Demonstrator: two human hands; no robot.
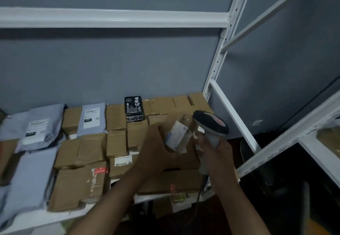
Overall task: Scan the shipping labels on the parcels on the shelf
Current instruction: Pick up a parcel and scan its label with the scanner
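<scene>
Left hand [156, 148] grips a small parcel [177, 135], fingers curled round its lower left edge, tilting it up so the white shipping label [179, 133] faces up and right. Right hand [218, 153] is wrapped round the grey handle of a barcode scanner [211, 124], dark head just right of the small parcel, near it; cannot tell if they touch. Scanner cable [200, 192] hangs down from the handle, below the small parcel. Label text is blurred, unreadable

The small parcel sits above the right end of a white metal shelf [145, 199], over a layer of brown cardboard boxes [117, 142] packed side by side. Black box with white characters [134, 108] is up and left of the small parcel, on the back row. Grey poly mailer with label [92, 119] is further left of the small parcel; another grey labelled mailer [39, 130] well left of that. Box with red tape [82, 185] is down-left of the small parcel at the shelf front. White shelf upright [220, 51] rises right of the small parcel, grey wall [110, 65] behind
</scene>
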